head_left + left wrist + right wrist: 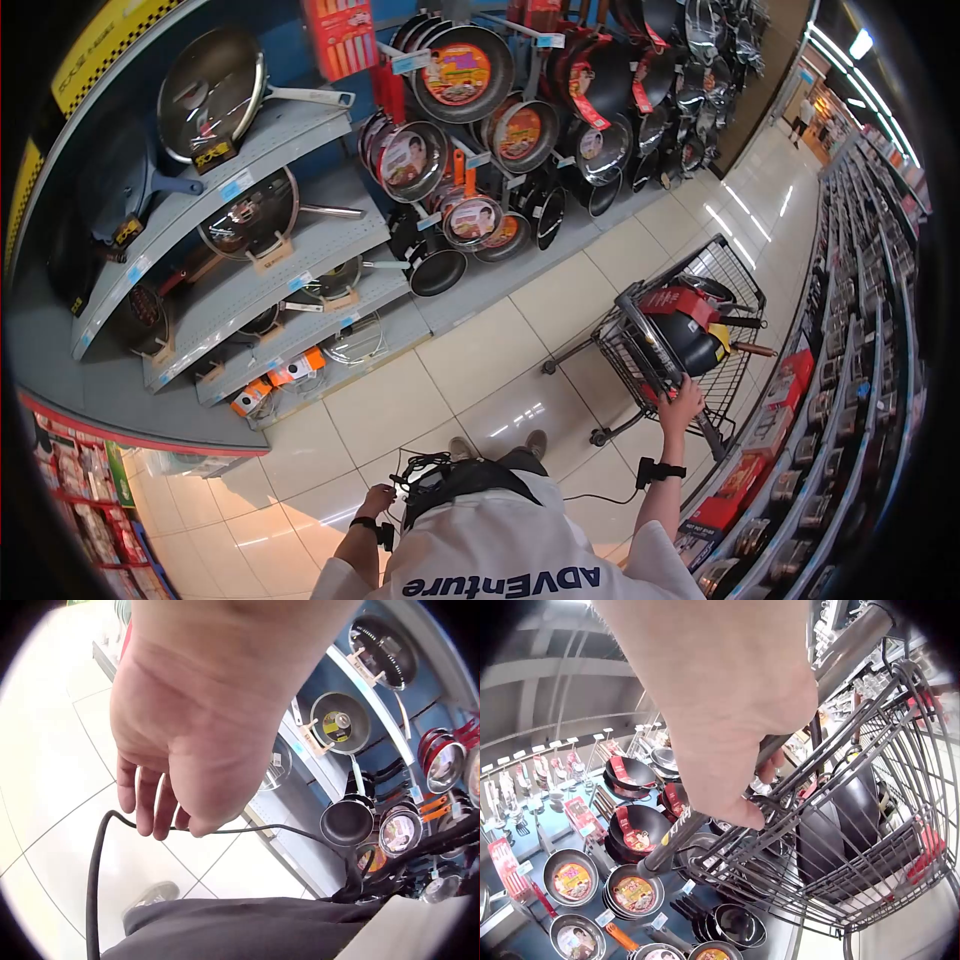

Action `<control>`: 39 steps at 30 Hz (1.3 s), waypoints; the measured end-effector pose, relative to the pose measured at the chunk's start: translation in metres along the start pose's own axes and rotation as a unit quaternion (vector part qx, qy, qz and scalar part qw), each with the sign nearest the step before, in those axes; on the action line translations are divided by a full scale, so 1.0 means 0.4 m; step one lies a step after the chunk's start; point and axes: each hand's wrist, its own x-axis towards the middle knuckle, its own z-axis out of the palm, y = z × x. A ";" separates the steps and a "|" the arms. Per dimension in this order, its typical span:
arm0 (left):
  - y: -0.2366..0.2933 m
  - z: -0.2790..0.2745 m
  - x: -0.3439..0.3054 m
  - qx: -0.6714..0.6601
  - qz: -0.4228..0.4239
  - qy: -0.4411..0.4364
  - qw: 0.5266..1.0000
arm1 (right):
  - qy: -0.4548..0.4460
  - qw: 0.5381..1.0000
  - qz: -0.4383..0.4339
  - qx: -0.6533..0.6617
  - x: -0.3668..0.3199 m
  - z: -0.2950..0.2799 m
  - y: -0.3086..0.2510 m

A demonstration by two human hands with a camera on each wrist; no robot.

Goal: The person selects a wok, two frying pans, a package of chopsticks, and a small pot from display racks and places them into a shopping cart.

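The right hand (681, 402) grips the handle of a wire shopping cart (622, 372); in the right wrist view the fingers of that hand (731, 769) wrap round the grey handle bar (676, 838). Inside the cart lie black pans (690, 343), red packaging (677, 303) and a brown-handled item. The left hand (379, 499) hangs beside the body, holding nothing; in the left wrist view its fingers (148, 802) dangle loosely, with a black cable (281, 827) passing behind them.
Shelves (300, 140) with lidded pans stand at the left, beside a wall of hanging frying pans (463, 75). Racks of pots (800, 450) line the right. Tiled floor (390, 400) lies between them. A distant person (803, 115) stands down the aisle.
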 end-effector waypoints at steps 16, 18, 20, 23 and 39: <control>0.057 0.037 0.100 0.022 0.031 -0.019 0.999 | 0.008 0.999 -0.002 0.040 0.029 -0.029 0.045; 0.158 0.037 0.078 0.063 0.050 -0.032 0.996 | 0.019 0.999 -0.011 0.038 0.059 -0.028 0.065; 0.178 0.061 0.139 0.073 0.057 -0.040 0.995 | 0.012 0.999 -0.006 0.033 0.068 -0.032 0.075; 0.275 0.100 0.150 0.146 0.112 -0.053 0.981 | -0.012 0.999 -0.008 0.044 0.090 -0.048 0.098; 1.465 -0.086 0.466 0.011 0.414 0.157 0.897 | -0.123 0.991 0.034 0.038 0.305 0.014 0.012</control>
